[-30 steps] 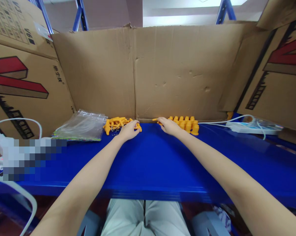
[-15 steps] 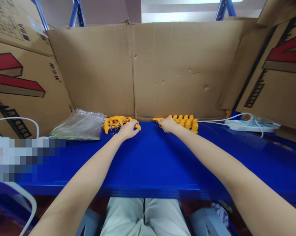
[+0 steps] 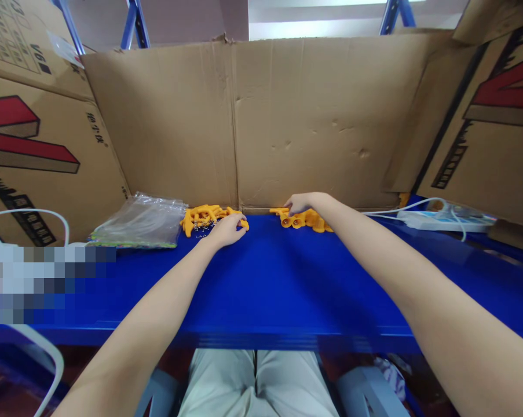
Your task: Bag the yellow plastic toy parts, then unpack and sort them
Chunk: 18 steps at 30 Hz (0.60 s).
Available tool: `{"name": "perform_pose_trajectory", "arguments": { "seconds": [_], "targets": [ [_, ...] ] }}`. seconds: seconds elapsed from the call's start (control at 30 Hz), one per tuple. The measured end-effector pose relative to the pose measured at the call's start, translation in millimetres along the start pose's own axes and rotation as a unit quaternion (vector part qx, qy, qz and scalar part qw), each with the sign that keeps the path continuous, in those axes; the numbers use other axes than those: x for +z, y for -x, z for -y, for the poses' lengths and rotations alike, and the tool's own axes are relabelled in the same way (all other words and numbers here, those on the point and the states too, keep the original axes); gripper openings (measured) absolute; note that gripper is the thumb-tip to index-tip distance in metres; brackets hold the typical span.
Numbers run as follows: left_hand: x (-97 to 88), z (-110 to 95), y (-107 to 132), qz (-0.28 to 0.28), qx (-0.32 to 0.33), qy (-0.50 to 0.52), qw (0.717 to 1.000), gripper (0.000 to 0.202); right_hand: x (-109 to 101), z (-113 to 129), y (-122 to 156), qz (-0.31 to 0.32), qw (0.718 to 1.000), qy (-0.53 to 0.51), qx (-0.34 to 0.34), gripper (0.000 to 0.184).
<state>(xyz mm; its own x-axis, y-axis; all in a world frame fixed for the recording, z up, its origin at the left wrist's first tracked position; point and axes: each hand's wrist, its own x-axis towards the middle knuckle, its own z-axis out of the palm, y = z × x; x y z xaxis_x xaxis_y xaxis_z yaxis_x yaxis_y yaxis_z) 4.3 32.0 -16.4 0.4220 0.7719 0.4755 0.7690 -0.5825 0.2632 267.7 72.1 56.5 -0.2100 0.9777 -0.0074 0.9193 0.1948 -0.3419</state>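
At the back of the blue table my left hand (image 3: 226, 230) is closed with its fingertips on a small orange plastic piece (image 3: 244, 223). Just left of it lies a pile of orange plastic pieces (image 3: 203, 215), with small metal screws (image 3: 204, 227) in front. My right hand (image 3: 302, 202) arches over a group of orange cup-shaped parts (image 3: 314, 220); its fingers point down and are mostly hidden. Two of these cups (image 3: 296, 222) turn their hollow ends toward me. A thin orange piece (image 3: 277, 211) lies left of the right hand's fingertips. My right forearm covers part of the group.
A stack of clear plastic bags (image 3: 142, 223) lies on the left. Cardboard (image 3: 317, 116) walls off the back and both sides. A white power strip (image 3: 446, 221) with cables is at the right. White cables (image 3: 48, 347) hang at the left edge of the blue table (image 3: 261, 289).
My right hand has risen slightly and bent downward over the orange cups. Those cups now sit farther left, hollow ends showing. My left hand has stayed in place with its orange piece.
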Motion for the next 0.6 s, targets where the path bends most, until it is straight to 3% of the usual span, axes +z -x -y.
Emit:
{"name": "perform_pose_trajectory", "arguments": {
  "seconds": [0.23, 0.3, 0.47, 0.6],
  "targets": [
    [-0.5, -1.2, 0.0, 0.006, 0.0, -0.012, 1.0, 0.028, -29.5, -9.4, -0.5, 0.024, 0.998, 0.039, 0.05, 0.034],
    [-0.1, -0.4, -0.4, 0.006, 0.002, -0.013, 1.0, 0.028, -30.2, -10.6, 3.0, 0.03, 0.997, 0.059, 0.043, 0.032],
    [0.7, 0.9, -0.9, 0.004, 0.009, -0.02, 1.0, 0.029, -22.4, -13.7, 8.7, 0.059, 0.992, 0.05, 0.097, 0.033],
    [0.9, 0.6, -0.5, 0.0, 0.013, -0.017, 1.0, 0.03, -13.4, -22.5, 2.1, 0.05, 0.992, 0.067, 0.09, 0.031]
  ]
}}
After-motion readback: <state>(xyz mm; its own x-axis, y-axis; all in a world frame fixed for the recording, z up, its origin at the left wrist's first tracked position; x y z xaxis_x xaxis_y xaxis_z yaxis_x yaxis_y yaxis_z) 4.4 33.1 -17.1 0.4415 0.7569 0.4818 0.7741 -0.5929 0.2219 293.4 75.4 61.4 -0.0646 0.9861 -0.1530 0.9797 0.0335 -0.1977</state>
